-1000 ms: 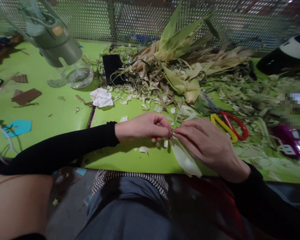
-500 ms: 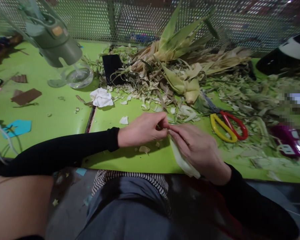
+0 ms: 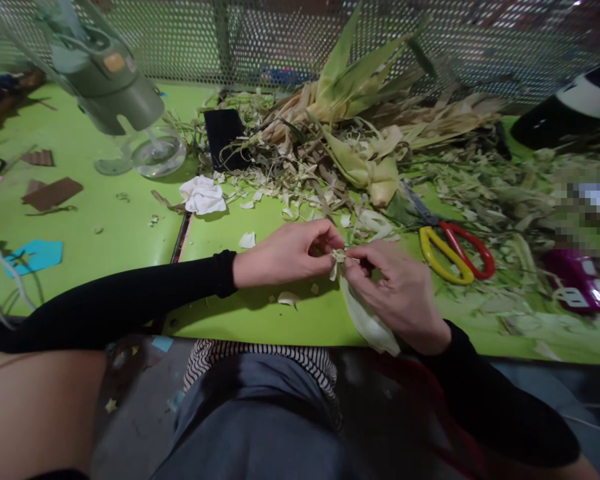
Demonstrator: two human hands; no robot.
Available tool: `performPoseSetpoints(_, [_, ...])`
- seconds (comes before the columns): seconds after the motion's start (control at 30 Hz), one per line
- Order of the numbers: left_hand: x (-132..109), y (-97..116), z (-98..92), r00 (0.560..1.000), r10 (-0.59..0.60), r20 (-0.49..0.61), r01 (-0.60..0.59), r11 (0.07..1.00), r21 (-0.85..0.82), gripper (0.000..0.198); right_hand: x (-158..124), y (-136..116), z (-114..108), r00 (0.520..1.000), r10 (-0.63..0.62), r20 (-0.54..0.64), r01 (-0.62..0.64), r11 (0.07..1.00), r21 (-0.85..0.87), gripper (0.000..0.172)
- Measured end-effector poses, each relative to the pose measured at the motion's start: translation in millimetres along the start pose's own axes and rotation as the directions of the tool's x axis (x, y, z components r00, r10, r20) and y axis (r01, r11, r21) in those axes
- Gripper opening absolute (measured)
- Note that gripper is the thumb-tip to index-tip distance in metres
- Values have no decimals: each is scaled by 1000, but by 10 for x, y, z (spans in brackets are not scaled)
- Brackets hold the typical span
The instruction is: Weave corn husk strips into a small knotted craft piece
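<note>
Both hands meet over the front of the green table (image 3: pixel 260 327). My left hand (image 3: pixel 293 253) pinches the gathered end of a pale corn husk (image 3: pixel 367 320) between thumb and forefinger. From the other side, my right hand (image 3: pixel 397 283) grips that same end with its fingertips. The husk's broad, light green part hangs down under my right palm, reaching the table's front edge. Small pale frayed bits show between the two sets of fingertips. Scissors (image 3: pixel 450 250) with one yellow and one red handle lie right of my right hand.
Heaped husk scraps (image 3: pixel 300 167) and larger corn husks (image 3: pixel 350 93) lie along the back by a perforated metal screen (image 3: pixel 280 40). A crumpled white tissue (image 3: pixel 203 195), a black flat object (image 3: pixel 226 139) and a clear cup (image 3: pixel 159 153) stand left of them. A purple object (image 3: pixel 580 280) lies right.
My right hand has drawn slightly away and its fingers have loosened apart from my left fingertips. The husk's gathered end now shows between them.
</note>
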State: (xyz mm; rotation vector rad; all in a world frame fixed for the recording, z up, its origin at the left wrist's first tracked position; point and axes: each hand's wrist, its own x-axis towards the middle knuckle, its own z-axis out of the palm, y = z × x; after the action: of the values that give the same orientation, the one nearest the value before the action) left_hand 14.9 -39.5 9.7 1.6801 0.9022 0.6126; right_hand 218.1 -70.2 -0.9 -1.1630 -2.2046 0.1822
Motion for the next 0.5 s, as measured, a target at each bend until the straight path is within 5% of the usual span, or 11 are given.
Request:
performPoseSetpoints(0.23, [25,1,-14,977,-150,150,190,932,-308,30,-18,-14,13,994,-106,-30,104,992,-75,14])
performPoseSetpoints(0.5, [18,-10,-54,997,21,72,-11,991,-135,25,21,-13,-28,999,-52,3,52,999,10,13])
